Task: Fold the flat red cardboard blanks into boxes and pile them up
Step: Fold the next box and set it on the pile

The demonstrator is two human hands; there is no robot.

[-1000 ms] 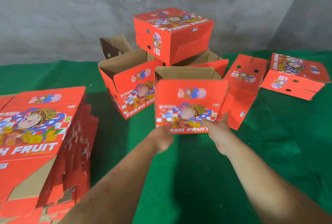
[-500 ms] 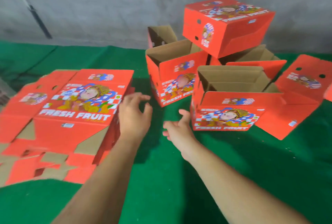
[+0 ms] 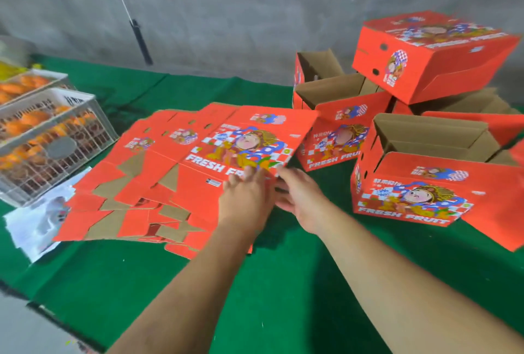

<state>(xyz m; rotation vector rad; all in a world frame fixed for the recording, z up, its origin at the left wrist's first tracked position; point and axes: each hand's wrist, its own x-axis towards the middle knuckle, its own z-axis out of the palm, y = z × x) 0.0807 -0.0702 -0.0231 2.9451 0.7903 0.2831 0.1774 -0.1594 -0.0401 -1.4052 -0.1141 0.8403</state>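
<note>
On the green bench [image 3: 283,297], several boxes [image 3: 425,183] stand folded; your spread left hand [image 3: 246,200] and right hand [image 3: 300,197] reach the stack of blanks [image 3: 198,160], many left.

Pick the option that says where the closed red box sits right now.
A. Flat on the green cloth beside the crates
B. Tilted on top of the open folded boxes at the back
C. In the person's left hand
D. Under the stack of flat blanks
B: the closed red box rests tilted on the open folded boxes near the wall, well away from both hands.
</note>
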